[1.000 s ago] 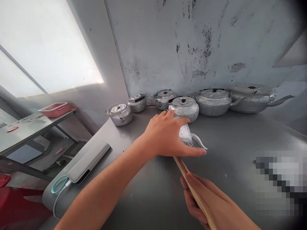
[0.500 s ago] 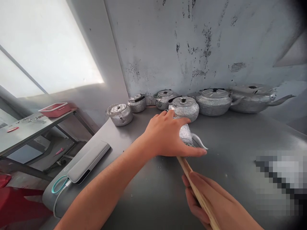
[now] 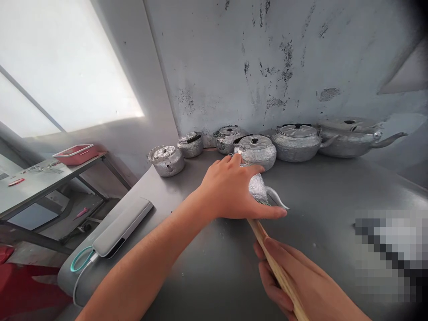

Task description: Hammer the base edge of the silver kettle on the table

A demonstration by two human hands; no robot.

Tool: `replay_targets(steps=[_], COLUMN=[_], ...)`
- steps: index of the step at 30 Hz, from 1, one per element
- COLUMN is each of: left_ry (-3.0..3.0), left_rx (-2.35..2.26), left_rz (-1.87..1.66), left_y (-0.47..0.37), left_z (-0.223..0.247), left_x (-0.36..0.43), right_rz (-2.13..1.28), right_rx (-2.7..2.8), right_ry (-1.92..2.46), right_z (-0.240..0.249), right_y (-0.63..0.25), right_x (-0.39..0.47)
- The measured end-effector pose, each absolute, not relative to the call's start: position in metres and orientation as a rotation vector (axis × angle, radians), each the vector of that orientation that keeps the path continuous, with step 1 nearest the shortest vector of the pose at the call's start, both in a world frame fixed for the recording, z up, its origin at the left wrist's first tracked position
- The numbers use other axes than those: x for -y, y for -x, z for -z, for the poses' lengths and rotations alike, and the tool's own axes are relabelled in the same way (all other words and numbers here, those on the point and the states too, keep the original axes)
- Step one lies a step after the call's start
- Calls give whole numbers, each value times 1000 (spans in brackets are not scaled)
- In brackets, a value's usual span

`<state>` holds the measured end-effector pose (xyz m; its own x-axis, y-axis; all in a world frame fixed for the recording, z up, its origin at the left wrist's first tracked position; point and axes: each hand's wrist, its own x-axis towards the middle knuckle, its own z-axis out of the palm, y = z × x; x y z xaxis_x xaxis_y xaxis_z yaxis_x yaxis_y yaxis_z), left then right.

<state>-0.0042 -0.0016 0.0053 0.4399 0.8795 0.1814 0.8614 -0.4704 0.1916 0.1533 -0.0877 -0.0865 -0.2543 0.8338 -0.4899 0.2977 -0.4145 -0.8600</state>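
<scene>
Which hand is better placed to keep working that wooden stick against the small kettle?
The right hand. It already grips the wooden stick, whose tip reaches the small kettle. The left hand is spread over the kettle, pinning it down.

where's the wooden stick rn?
Head view, lower centre-right: the wooden stick is gripped in the right hand, its far end running under the left hand at the small kettle.

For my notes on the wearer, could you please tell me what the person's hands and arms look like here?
Both are bare: the left hand and its forearm show no sleeve, glove, watch or ring. The right hand is likewise ungloved, with no jewellery visible. Fingernails look short and unpainted.
</scene>
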Motion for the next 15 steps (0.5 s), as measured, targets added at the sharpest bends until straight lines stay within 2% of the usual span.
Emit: replay_targets(steps=[7,15], left_ry=[-2606,-2554], left_rx=[-1577,-1696], left_rz=[-399,-414], left_y=[6,2], left_z=[-4,-3], left_x=[2,1], right_rz=[-1839,-1656], right_rx=[1346,1555], right_ry=[1569,1501], right_z=[87,97], right_y=[-156,-159], right_x=[88,84])
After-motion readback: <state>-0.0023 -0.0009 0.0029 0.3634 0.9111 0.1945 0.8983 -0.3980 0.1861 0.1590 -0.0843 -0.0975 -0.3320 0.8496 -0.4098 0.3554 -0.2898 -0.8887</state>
